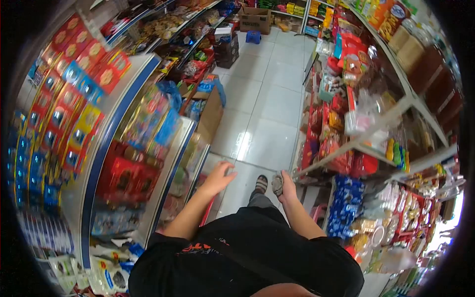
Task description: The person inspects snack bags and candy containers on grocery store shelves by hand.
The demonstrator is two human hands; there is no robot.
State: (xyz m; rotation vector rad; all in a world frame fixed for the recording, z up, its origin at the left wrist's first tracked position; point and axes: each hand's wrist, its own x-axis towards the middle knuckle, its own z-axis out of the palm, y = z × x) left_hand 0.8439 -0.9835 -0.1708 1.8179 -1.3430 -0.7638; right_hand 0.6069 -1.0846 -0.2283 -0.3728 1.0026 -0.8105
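Observation:
In the head view my right hand [287, 188] is closed round a small grey, crumpled bundle that looks like a cloth rag [277, 184]. It hangs low in front of my body, above the floor and near the right-hand shelves. My left hand [219, 178] holds nothing, its fingers loosely bent and thumb apart. It is in the air beside the left shelf unit [170, 156], not touching any goods. A sandalled foot [261, 183] shows on the floor between my hands.
White floor tiles [260, 101] form an aisle between stocked shelves. To the left stand red packets [129, 173] and an opened cardboard box [212, 116]. Along the right run packed goods [354, 64] and blue packs [345, 205]. A blue stool [253, 37] and carton [255, 21] stand ahead.

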